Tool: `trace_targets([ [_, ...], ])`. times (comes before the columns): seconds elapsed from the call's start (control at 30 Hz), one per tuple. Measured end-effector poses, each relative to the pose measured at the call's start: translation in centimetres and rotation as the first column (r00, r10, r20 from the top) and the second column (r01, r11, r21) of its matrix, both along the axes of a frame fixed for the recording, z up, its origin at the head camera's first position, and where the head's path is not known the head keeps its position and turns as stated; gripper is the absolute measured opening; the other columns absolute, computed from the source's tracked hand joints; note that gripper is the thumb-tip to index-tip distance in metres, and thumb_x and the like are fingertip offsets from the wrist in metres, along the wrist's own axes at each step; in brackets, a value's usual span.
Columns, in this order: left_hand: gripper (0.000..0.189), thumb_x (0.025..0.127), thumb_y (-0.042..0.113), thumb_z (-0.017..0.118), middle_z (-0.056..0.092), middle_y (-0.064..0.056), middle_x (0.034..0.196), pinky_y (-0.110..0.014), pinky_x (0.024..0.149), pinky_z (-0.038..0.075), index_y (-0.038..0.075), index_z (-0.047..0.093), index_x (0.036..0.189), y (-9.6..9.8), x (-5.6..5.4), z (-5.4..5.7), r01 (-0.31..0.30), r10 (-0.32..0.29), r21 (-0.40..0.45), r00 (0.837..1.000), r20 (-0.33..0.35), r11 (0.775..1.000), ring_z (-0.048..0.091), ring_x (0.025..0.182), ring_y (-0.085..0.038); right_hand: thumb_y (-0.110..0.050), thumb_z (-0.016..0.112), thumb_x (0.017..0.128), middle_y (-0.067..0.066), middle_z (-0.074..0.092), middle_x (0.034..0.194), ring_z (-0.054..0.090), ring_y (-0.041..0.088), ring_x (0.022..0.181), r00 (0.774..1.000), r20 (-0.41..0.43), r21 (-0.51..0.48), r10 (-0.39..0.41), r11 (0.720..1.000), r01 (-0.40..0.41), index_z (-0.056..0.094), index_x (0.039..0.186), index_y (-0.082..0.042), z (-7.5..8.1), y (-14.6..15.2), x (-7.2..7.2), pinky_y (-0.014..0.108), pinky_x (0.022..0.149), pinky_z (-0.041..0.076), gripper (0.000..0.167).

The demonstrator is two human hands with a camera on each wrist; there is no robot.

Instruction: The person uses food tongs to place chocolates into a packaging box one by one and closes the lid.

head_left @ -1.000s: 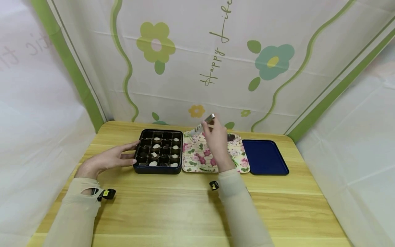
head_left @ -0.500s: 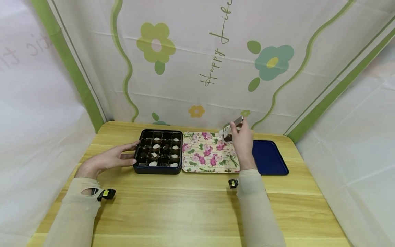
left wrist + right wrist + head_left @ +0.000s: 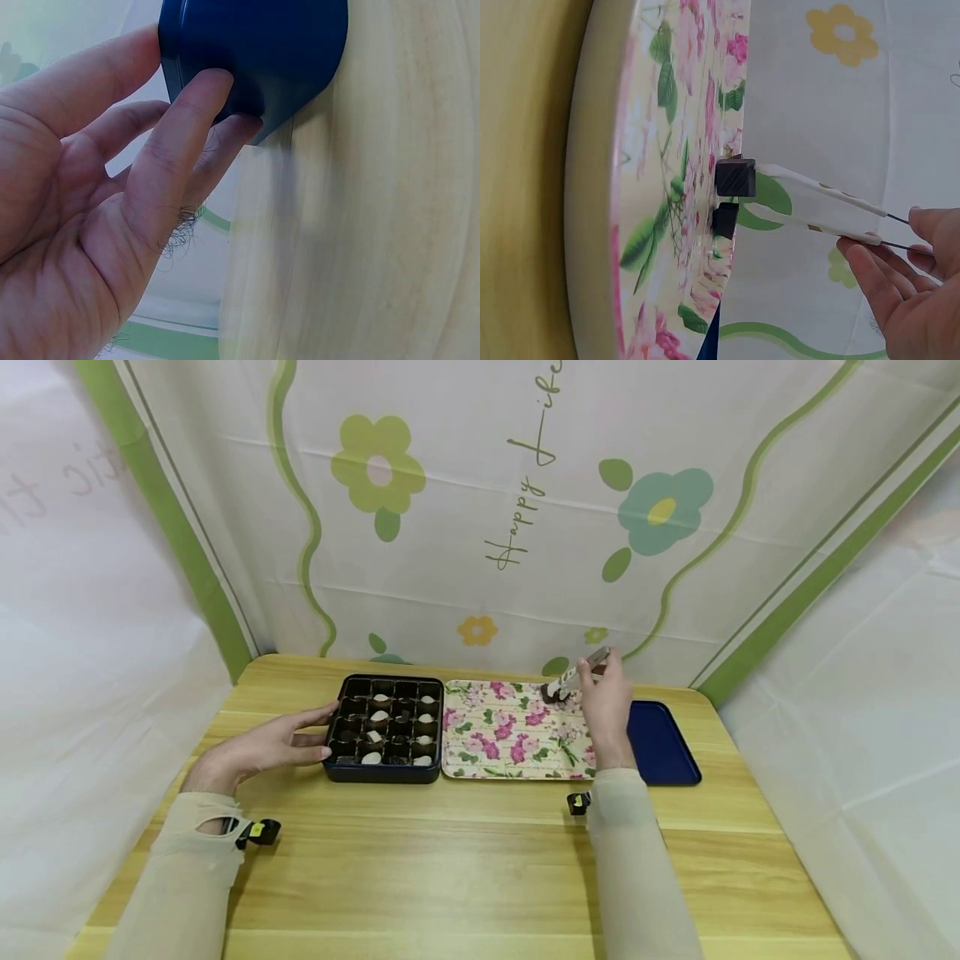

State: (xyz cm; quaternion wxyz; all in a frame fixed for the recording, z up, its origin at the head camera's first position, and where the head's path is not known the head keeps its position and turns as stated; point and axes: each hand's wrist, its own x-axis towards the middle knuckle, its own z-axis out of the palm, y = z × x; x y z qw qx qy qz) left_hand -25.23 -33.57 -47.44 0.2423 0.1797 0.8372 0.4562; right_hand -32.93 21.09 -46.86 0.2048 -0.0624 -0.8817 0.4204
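Observation:
My left hand (image 3: 277, 743) lies against the left side of a dark blue tin (image 3: 382, 774), its fingers and thumb fairly straight. In the left wrist view the fingertips touch the wall of the tin (image 3: 262, 45). Light and dark chocolates fill several cells of the tin's divided tray. My right hand (image 3: 606, 706) pinches a pair of tongs (image 3: 585, 668) with pale tips. In the right wrist view the tongs (image 3: 821, 189) stand with spread arms, tips right beside a square dark chocolate (image 3: 735, 178). Another dark chocolate (image 3: 724, 220) sits close by on the flowered tray (image 3: 641, 195).
The flowered tray (image 3: 465, 760) lies just right of the tin. A flat blue lid (image 3: 663, 743) lies at its right, partly behind my right wrist. Printed cloth (image 3: 450, 527) hangs behind the wooden table (image 3: 420, 860), with white cloth at both sides.
My right hand has moved right with the tongs, from over the middle of the flowered tray to its back right, where the dark chocolates lie. The left hand and the tin have stayed put.

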Motion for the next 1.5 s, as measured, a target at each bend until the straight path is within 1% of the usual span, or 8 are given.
trace_targets([
  [0.13,0.098,0.118,0.022,0.074,0.010,-0.040,0.192,-0.074,0.130,0.052,0.004,0.007,0.189,-0.1,0.0,-0.1,-0.002,0.002,-0.002,1.000,0.002,1.000,0.037,0.169,-0.068,-0.037,0.064,0.124,0.028,0.078,0.141,0.082,0.048,0.118,0.999,0.031,0.000,0.030,1.000,-0.030,0.063,0.150,-0.005,-0.2,-0.3,-0.4,0.063,0.090,0.070,0.041],
  [0.4,0.098,0.118,0.022,0.074,0.012,-0.042,0.191,-0.072,0.129,0.055,0.004,0.008,0.189,-0.1,0.0,-0.1,0.007,-0.007,-0.006,1.000,-0.012,1.000,0.038,0.168,-0.068,-0.039,0.063,0.124,0.025,0.078,0.139,0.083,0.047,0.101,0.993,0.098,0.020,0.065,0.998,-0.067,0.060,0.160,-0.006,-0.5,-0.9,-0.6,0.041,0.067,0.060,0.048],
  [0.53,0.098,0.118,0.023,0.073,0.013,-0.041,0.191,-0.071,0.129,0.055,0.004,0.008,0.189,-0.1,0.1,-0.1,0.004,-0.004,-0.014,1.000,-0.015,1.000,0.039,0.168,-0.067,-0.039,0.063,0.124,0.025,0.081,0.132,0.084,0.051,0.097,0.988,0.132,0.014,0.081,0.996,-0.083,0.063,0.152,-0.005,-0.1,-1.2,-0.2,0.037,0.061,0.060,0.044],
  [0.7,0.098,0.118,0.021,0.073,0.014,-0.042,0.190,-0.072,0.129,0.054,0.003,0.007,0.188,-0.1,0.0,0.0,0.006,-0.006,-0.011,1.000,-0.013,1.000,0.040,0.167,-0.067,-0.036,0.063,0.123,0.025,0.082,0.122,0.086,0.049,0.103,0.966,0.229,-0.003,0.117,0.993,-0.119,0.065,0.132,-0.003,0.5,-1.6,0.5,0.031,0.067,0.066,0.034],
  [0.9,0.098,0.119,0.022,0.072,0.014,-0.042,0.190,-0.072,0.129,0.054,0.004,0.006,0.189,-0.1,0.0,-0.1,0.006,-0.006,-0.007,1.000,-0.002,1.000,0.039,0.168,-0.067,-0.038,0.064,0.123,0.024,0.082,0.116,0.087,0.047,0.104,0.949,0.303,-0.022,0.085,0.996,-0.083,0.065,0.130,-0.003,0.7,-1.4,0.8,0.024,0.062,0.062,0.036],
  [1.17,0.098,0.119,0.024,0.073,0.015,-0.041,0.191,-0.070,0.129,0.055,0.005,0.007,0.189,-0.1,0.0,-0.2,0.004,-0.004,-0.015,1.000,-0.007,1.000,0.040,0.168,-0.066,-0.042,0.066,0.122,0.022,0.083,0.108,0.082,0.043,0.086,0.974,0.222,0.097,0.040,0.993,-0.063,0.063,0.123,-0.006,0.8,-1.0,1.0,0.035,0.056,0.055,0.035],
  [1.33,0.098,0.119,0.024,0.073,0.013,-0.040,0.191,-0.072,0.130,0.053,0.006,0.007,0.189,-0.1,-0.1,-0.4,0.000,0.000,-0.008,1.000,0.000,1.000,0.038,0.169,-0.066,-0.040,0.067,0.122,0.021,0.083,0.111,0.076,0.029,0.073,0.986,0.129,0.236,0.108,0.962,-0.136,0.062,0.122,-0.007,0.6,-1.7,1.7,0.038,0.058,0.057,0.033],
  [1.5,0.098,0.119,0.024,0.073,0.012,-0.041,0.191,-0.073,0.130,0.053,0.006,0.006,0.189,-0.1,-0.1,-0.3,-0.002,0.002,-0.004,1.000,0.008,1.000,0.038,0.169,-0.067,-0.031,0.067,0.122,0.018,0.078,0.092,0.063,0.022,0.053,0.976,0.111,0.321,0.187,0.923,-0.214,0.062,0.119,-0.006,0.6,-2.8,2.1,0.034,0.048,0.049,0.025],
])
